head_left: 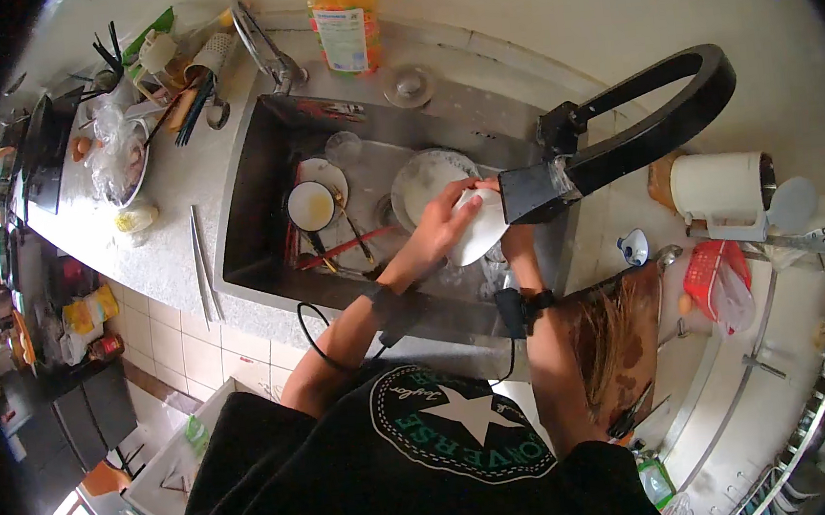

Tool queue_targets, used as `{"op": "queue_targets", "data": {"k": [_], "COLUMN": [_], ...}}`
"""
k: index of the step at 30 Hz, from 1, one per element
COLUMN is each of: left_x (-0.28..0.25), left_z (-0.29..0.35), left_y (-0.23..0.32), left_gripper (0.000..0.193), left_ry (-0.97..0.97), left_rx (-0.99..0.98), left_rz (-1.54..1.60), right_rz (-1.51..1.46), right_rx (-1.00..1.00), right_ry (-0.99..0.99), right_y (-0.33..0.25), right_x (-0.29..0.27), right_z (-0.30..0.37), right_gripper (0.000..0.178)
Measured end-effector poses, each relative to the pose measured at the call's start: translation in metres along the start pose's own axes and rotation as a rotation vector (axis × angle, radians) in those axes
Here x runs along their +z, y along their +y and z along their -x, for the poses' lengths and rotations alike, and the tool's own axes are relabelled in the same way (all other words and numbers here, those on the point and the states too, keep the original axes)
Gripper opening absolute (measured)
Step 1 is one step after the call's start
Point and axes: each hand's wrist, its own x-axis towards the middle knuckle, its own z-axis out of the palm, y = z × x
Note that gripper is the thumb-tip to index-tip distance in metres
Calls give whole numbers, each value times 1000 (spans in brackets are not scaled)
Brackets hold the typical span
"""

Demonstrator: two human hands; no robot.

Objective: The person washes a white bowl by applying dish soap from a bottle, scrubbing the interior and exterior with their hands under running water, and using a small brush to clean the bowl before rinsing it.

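Over the right part of the steel sink (233, 229), a white bowl (475, 242) is tilted between my hands. My left hand (439, 224) grips its near left side, fingers closed over the rim. My right hand (517, 240) holds it from the right; the black faucet head (530, 196) and the bowl hide much of that hand. Beneath, a large plate (415, 174) with a patterned rim rests in the sink. On the sink's left side are a small dark-handled pan (311, 206), a white plate (330, 173), a clear cup (343, 148) and several chopsticks.
An orange bottle (345, 28) and a round drain lid (408, 86) stand behind the sink. Chopsticks (202, 266) lie on the left counter near a plastic-covered bowl (124, 160). A wooden board (616, 338), a red basket (716, 275) and a white jug (716, 194) are at right.
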Motion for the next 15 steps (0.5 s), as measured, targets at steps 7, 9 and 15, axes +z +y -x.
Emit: {"op": "queue_targets", "data": {"k": [7,9,15], "left_x": [-2,0,-29], "left_z": [-19,-10,20], "left_y": [5,1,61], "left_gripper": [43,44,38], "left_ry": [-76,-85,-289], "left_rx": [-587,-351,-173], "left_rz": [197,-147,-209], "right_rz": [-95,30,289], "right_rx": [-240,-282,-470], "right_ry": [196,246,323], "right_y": [-36,-37,-50], "right_x": [-2,-11,-21], "right_z": [7,8,10], "right_gripper": [13,11,10]}}
